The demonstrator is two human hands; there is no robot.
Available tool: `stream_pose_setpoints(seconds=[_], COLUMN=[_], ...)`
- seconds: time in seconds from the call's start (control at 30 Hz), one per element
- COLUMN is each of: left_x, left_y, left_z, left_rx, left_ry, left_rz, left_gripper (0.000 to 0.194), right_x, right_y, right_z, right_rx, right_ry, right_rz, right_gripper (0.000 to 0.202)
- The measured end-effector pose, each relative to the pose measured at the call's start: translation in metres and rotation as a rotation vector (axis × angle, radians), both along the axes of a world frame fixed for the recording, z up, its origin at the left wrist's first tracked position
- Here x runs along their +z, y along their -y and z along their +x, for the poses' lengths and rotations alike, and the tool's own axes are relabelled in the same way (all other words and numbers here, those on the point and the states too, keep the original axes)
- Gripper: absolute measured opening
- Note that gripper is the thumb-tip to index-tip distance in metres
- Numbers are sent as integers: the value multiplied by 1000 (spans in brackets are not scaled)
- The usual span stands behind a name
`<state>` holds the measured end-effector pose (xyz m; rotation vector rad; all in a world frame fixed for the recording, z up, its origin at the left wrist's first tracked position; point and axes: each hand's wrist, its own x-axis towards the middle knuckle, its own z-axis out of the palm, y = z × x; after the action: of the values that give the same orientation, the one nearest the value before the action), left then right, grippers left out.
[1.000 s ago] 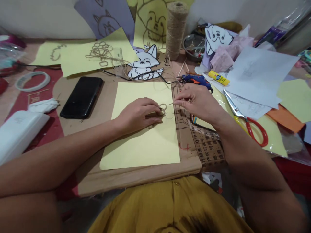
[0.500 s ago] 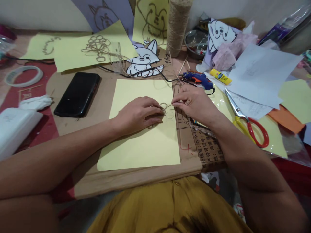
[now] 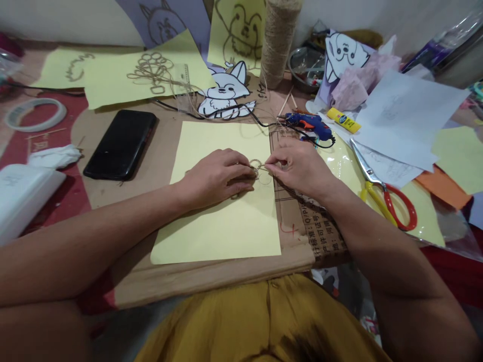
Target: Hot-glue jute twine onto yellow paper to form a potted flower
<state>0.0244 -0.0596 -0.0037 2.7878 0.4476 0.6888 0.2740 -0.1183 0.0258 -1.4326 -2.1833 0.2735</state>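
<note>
A yellow sheet lies on a cardboard board. Across its upper part rests my left hand, palm down, its fingertips pressed on small loops of twine near the sheet's right side. From the right, my right hand pinches a thin twine end between thumb and forefinger beside those loops. A faint pencil circle shows just below the fingertips. Part of the twine is hidden under my left fingers.
A black phone and a tape roll lie left. Behind stand a twine spool and a fox cutout. A blue glue gun, its black cord, a glue stick and scissors are right.
My right hand has moved slightly left and down, bringing its pinched fingertips closer to the twine loops. My left hand stays nearly in place.
</note>
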Motion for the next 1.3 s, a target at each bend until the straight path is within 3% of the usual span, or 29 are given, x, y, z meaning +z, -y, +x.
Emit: stream_pose_setpoints(seconds=[0.97,1.3], left_x=[-1,-1], left_y=[6,7], left_z=[2,2], left_rx=[38,58], left_ry=[22,-7], left_rz=[64,77], left_gripper=[21,20], right_x=[-7,-9], right_y=[4,5], right_z=[-9,-12], right_rx=[-17,43], right_ry=[113,176], right_rz=[84,69], right_gripper=[15,16])
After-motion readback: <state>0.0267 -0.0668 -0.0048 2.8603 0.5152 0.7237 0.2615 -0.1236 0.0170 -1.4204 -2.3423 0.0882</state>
